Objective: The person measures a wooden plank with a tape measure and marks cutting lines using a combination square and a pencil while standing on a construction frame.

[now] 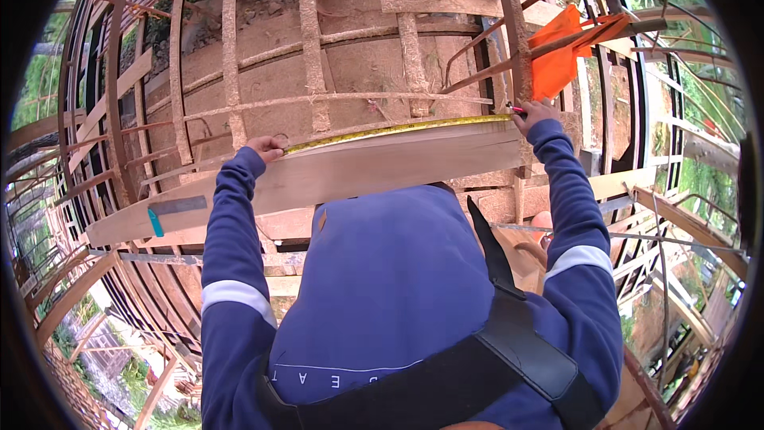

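Note:
A long pale wooden board [382, 161] lies crosswise in front of my body. A yellow tape measure blade [398, 129] is stretched along its far edge. My left hand [265, 149] is closed on the blade's left end, where a thin ring-like loop shows at the fingers. At the right end, my right hand [538, 116] pinches a small red pen-like thing [518, 110] with a dark tip, right at the blade's end; whether it also grips the blade is unclear. A try square [177, 207] with a turquoise handle rests on the board, left of my left forearm.
Beyond the board stands a lattice of rough wooden strips [310, 40] over brown earth and rubble. An orange cloth [555, 52] hangs from a rusty upright [519, 40] near my right hand. Wooden beams and metal bars surround me on both sides.

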Demonstrator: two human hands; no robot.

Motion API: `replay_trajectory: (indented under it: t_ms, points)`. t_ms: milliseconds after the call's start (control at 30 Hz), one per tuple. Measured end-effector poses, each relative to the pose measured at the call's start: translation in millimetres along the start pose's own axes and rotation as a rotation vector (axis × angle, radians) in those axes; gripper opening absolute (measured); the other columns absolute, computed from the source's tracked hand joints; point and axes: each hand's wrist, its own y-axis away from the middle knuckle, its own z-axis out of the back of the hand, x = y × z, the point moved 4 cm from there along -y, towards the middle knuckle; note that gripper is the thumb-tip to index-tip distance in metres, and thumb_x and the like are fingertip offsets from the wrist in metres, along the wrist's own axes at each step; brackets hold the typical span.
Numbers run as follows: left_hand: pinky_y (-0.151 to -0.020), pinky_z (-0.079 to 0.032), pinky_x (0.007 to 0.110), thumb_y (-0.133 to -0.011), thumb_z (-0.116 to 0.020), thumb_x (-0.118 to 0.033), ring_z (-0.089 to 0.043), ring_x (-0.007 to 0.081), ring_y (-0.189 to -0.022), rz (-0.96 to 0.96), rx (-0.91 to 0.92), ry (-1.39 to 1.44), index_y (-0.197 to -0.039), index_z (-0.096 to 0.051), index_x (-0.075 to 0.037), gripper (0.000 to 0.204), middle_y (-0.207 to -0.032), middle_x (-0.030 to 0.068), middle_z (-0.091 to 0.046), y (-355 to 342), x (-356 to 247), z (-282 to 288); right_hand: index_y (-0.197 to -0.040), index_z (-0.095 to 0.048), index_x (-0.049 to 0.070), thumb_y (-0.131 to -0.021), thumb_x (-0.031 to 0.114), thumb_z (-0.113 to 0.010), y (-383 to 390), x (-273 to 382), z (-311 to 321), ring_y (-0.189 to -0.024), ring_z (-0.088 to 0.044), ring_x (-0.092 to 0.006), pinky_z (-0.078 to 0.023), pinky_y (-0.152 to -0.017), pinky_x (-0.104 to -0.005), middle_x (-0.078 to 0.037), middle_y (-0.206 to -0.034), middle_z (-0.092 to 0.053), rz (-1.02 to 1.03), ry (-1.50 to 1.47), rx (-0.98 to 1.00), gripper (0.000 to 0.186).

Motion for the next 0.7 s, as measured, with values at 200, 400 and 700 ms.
replay_trajectory:
  t_ms: [200, 400, 700]
  points:
    - [-0.077, -0.048, 0.025, -0.087, -0.067, -0.014, -0.059, 0.0100, -0.085, 0.009, -0.003, -0.075, -0.098, -0.063, -0.002, 0.017, -0.089, 0.0014, -0.065, 6.3, -24.3, -3.4, -0.089, -0.067, 0.012, -0.078, 0.046, -0.065, 4.8, 0.4, -4.9, -0.097, -0.056, -0.0277, -0.048, -0.081, -0.0414, -0.005, -0.093, -0.066, -0.087, 0.023, -0.060, 0.036]
    - [-0.078, -0.048, 0.025, -0.086, -0.067, -0.011, -0.059, 0.0095, -0.084, 0.007, -0.021, 0.013, -0.098, -0.063, -0.002, 0.016, -0.088, 0.0005, -0.064, 7.3, -22.7, -4.7, -0.090, -0.067, 0.011, -0.077, 0.043, -0.067, 5.4, -2.1, -9.1, -0.094, -0.056, -0.0278, -0.048, -0.080, -0.0414, -0.006, -0.091, -0.065, -0.049, -0.015, -0.119, 0.035]
    - [-0.078, -0.048, 0.025, -0.085, -0.068, -0.010, -0.059, 0.0096, -0.084, 0.020, -0.035, -0.041, -0.098, -0.063, -0.003, 0.016, -0.089, 0.0014, -0.066, 5.2, -17.4, -4.1, -0.084, -0.063, 0.012, -0.075, 0.041, -0.069, 19.2, 3.3, -6.1, -0.089, -0.054, -0.0289, -0.045, -0.079, -0.0426, -0.006, -0.085, -0.061, -0.037, -0.032, -0.305, 0.031]
